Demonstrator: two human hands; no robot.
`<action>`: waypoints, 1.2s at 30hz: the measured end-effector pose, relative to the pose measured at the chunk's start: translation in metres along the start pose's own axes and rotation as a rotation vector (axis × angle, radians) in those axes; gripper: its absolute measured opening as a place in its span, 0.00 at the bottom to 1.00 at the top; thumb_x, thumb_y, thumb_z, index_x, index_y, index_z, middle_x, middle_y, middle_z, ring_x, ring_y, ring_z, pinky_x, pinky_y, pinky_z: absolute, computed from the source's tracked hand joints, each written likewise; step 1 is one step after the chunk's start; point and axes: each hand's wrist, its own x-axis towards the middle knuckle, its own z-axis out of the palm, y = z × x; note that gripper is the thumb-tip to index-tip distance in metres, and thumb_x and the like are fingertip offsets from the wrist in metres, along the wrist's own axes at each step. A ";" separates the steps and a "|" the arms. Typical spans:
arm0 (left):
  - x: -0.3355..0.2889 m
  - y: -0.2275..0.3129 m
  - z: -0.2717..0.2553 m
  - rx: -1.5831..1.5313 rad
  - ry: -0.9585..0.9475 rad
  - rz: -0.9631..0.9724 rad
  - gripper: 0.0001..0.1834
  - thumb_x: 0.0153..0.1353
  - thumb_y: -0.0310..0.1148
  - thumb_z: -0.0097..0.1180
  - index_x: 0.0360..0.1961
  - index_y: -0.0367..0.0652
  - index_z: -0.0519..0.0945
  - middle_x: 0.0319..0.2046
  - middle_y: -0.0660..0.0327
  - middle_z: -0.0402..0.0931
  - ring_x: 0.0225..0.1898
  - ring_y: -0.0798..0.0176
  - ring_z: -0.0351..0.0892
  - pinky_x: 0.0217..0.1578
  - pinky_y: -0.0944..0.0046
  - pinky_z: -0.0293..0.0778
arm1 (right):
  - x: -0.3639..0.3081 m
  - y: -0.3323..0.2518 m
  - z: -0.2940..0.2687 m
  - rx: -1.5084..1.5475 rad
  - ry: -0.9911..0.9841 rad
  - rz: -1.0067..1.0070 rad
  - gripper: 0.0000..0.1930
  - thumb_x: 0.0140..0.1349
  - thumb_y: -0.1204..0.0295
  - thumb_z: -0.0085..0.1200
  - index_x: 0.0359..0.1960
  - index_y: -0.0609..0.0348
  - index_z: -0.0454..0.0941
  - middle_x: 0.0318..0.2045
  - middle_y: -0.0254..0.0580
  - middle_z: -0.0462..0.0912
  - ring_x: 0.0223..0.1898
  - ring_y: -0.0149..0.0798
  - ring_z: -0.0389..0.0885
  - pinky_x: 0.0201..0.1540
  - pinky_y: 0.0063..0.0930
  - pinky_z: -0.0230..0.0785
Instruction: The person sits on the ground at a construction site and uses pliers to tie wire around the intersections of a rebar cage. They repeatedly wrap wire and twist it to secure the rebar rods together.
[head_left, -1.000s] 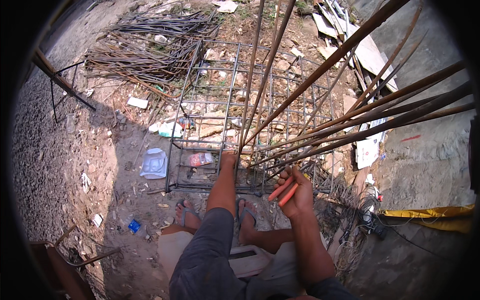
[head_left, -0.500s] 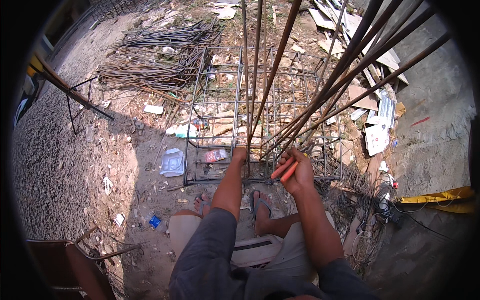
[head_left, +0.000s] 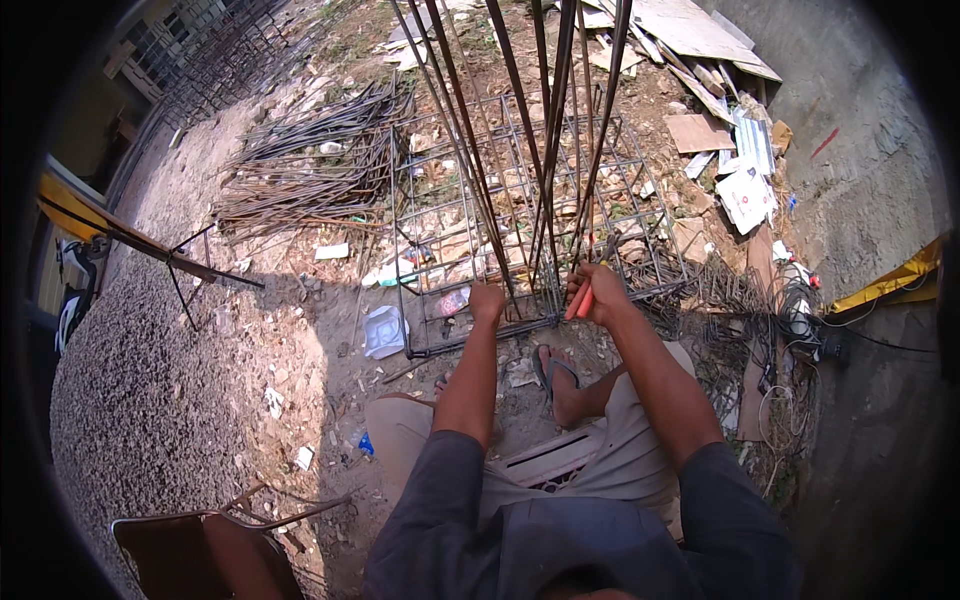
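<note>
A pair of pliers with orange-red handles (head_left: 584, 304) is in my right hand (head_left: 603, 290), its fingers closed round the grips. The pliers' jaws are hard to make out among the bars. Left of it, my left hand (head_left: 487, 299) is closed at the near part of the steel rebar cage (head_left: 470, 340); what its fingers hold is hidden. Between and beyond my hands, several long rusty rebar rods (head_left: 545, 190) rise steeply from the cage and fan out toward the top.
Past the cage at left lies a heap of bent rebar (head_left: 310, 160). A white moulded tray (head_left: 383, 332) sits beside the cage's near left corner. Tangled wire (head_left: 740, 290) and boards (head_left: 700, 133) lie at right by a concrete wall (head_left: 850, 150). A brown chair (head_left: 210, 555) stands lower left.
The view has shifted, and the upright rods now stand more steeply instead of leaning far right. Both hands stay low by the cage; the pliers remain in my right hand, handles now pointing more downward.
</note>
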 end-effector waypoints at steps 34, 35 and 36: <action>-0.163 -0.029 -0.184 -1.429 0.165 -0.035 0.06 0.70 0.34 0.50 0.36 0.44 0.71 0.40 0.56 0.83 0.32 0.65 0.83 0.27 0.68 0.77 | -0.037 0.264 0.055 -0.677 -0.155 -0.326 0.12 0.60 0.66 0.57 0.40 0.59 0.74 0.22 0.36 0.74 0.15 0.31 0.68 0.16 0.33 0.59; -0.164 -0.029 -0.182 -1.425 0.169 -0.037 0.06 0.71 0.33 0.50 0.36 0.44 0.71 0.39 0.56 0.83 0.31 0.65 0.83 0.27 0.69 0.77 | -0.033 0.256 0.047 -0.622 -0.203 -0.144 0.11 0.60 0.67 0.57 0.40 0.58 0.74 0.21 0.34 0.72 0.15 0.30 0.67 0.15 0.31 0.58; -0.166 -0.027 -0.184 -1.416 0.185 -0.041 0.07 0.71 0.34 0.50 0.35 0.44 0.72 0.39 0.56 0.83 0.30 0.66 0.83 0.28 0.69 0.76 | -0.027 0.245 0.033 -0.562 -0.252 0.033 0.10 0.60 0.68 0.56 0.40 0.57 0.73 0.21 0.33 0.71 0.14 0.29 0.66 0.15 0.30 0.57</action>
